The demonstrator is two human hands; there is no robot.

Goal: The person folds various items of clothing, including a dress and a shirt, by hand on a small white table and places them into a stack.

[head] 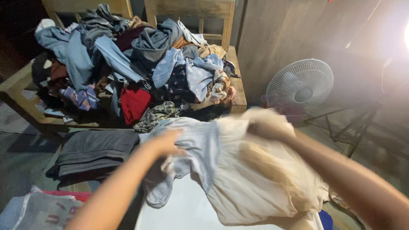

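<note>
A cream-white garment [247,183] lies spread in front of me, partly over a pale blue garment [196,145]. My right hand [266,127] grips the cream garment's upper edge; it is blurred by motion. My left hand [164,142] rests on the pale blue cloth where the two garments meet and appears to pinch it. Both forearms reach in from the bottom of the head view.
A big heap of mixed clothes [132,64] covers a wooden bench [236,85] at the back. Folded dark grey clothes [96,151] lie at left, a striped grey piece [40,211] at bottom left. A white standing fan [300,87] and a metal stand [349,127] are at right.
</note>
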